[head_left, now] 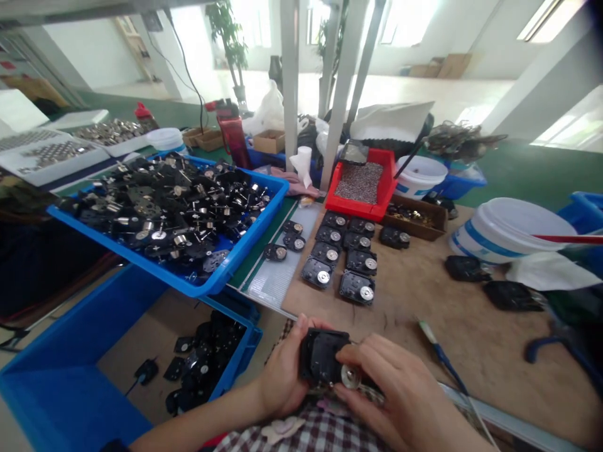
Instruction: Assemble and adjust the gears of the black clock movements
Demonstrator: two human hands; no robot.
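My left hand (pixel 282 370) grips a black plastic part (pixel 323 358) at the near edge of the bench, over my lap. My right hand (pixel 400 392) closes on the same part from the right, fingers pinched around a small round metal disc (pixel 350 375) on it. Ahead on the brown benchtop (pixel 424 301) lie two rows of similar black parts with metal discs (pixel 346 260).
A blue tray (pixel 221 276) heaped with black parts sits at the left, above a lower blue crate (pixel 56 370) holding several more. A red bin of small metal pieces (pixel 362 185), white buckets (pixel 506 229), a blue-handled tool (pixel 440 351) and loose black parts (pixel 511 295) lie at the right.
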